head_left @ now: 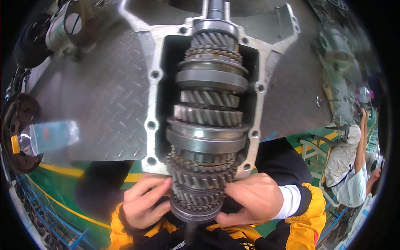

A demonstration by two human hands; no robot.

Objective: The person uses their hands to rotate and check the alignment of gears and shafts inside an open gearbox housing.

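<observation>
A steel gear shaft (210, 114) carrying several helical gears and smooth rings lies lengthwise in an open metal gearbox housing (153, 112). Its near end sticks out past the housing toward me. My left hand (146, 202) is closed against the left side of the end gears (198, 196), with fingers and thumb at their edge. From the right, my right hand (252, 199) grips the same end, its thumb by the lowest ring (196, 214). The undersides of the gears are hidden.
The housing rests on a patterned steel tabletop (104, 100). A bottle with a yellow cap (52, 136) lies at the left, beside a rusty round part (18, 125). More metal castings (339, 71) stand at the right. Another person (348, 166) sits at the far right near a chair (314, 152).
</observation>
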